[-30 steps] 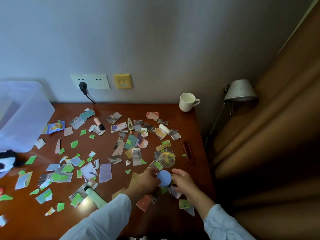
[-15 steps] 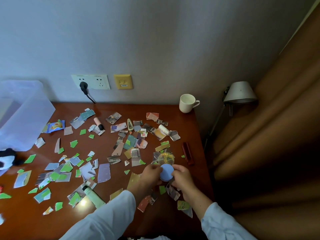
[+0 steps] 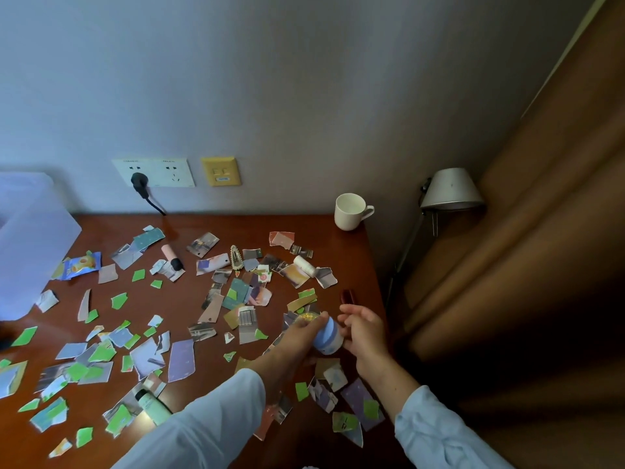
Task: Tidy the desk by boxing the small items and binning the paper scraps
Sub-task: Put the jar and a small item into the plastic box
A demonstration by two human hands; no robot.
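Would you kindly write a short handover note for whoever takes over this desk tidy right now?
Left hand: grips the blue-lidded jar, which is tilted. Right hand: at the jar's other side; whether it grips is unclear.
Things: the translucent box stands at the left end of the desk. The pink tube, hair clip, white bottle, green tube and snack packet lie among the paper scraps.
Done: nothing visibly boxed; no bin in view.
Left: box the jar and the other small items, then gather and bin the scraps.
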